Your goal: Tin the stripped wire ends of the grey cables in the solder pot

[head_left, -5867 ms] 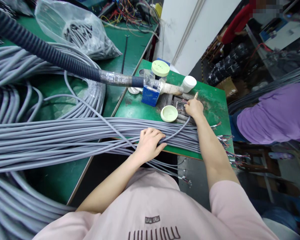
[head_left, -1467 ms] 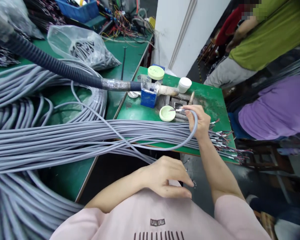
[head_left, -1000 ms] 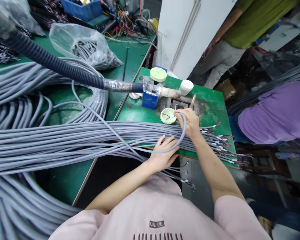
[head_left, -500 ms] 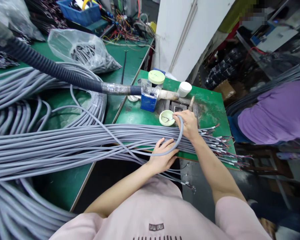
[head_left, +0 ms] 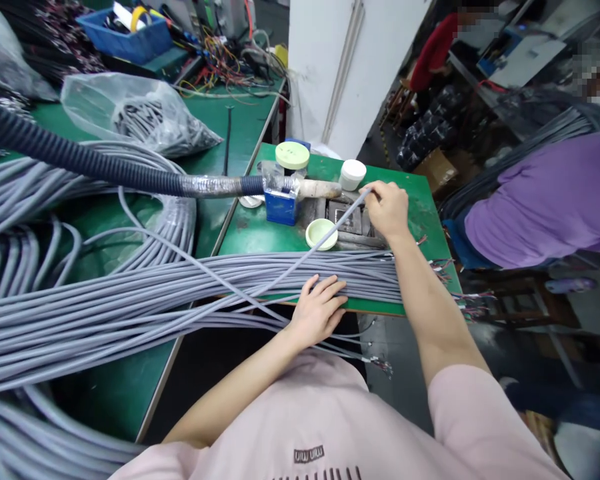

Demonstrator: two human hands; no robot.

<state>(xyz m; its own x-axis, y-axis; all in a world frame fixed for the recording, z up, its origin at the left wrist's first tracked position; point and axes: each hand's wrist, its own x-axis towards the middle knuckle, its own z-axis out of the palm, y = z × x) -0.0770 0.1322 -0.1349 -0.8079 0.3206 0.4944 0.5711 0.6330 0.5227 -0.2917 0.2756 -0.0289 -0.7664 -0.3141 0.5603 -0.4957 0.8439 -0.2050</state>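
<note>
My right hand (head_left: 388,209) is closed on a single grey cable (head_left: 347,214), pinching it near its far end; the tip is hidden by my fingers. The cable slants up from the left, over a small pale-green bowl (head_left: 318,231) and beside a square, stained metal block (head_left: 351,219). My left hand (head_left: 319,312) lies palm down at the near edge of a bundle of grey cables (head_left: 180,283), its fingers stretched out and slightly apart on them. At the bundle's right end, stripped coloured wires (head_left: 443,270) stick out past my right forearm.
A ribbed black hose (head_left: 130,167) crosses above the table, its nozzle by a blue box (head_left: 280,208). Behind stand a green-lidded jar (head_left: 293,155) and a white jar (head_left: 353,175). Coiled cable (head_left: 177,213) and a plastic bag (head_left: 145,117) lie left. A person in purple (head_left: 545,200) sits right.
My right hand has moved up and away, drawing the looped cable out into a nearly straight slant. My left hand stays on the bundle. The view has shifted slightly.
</note>
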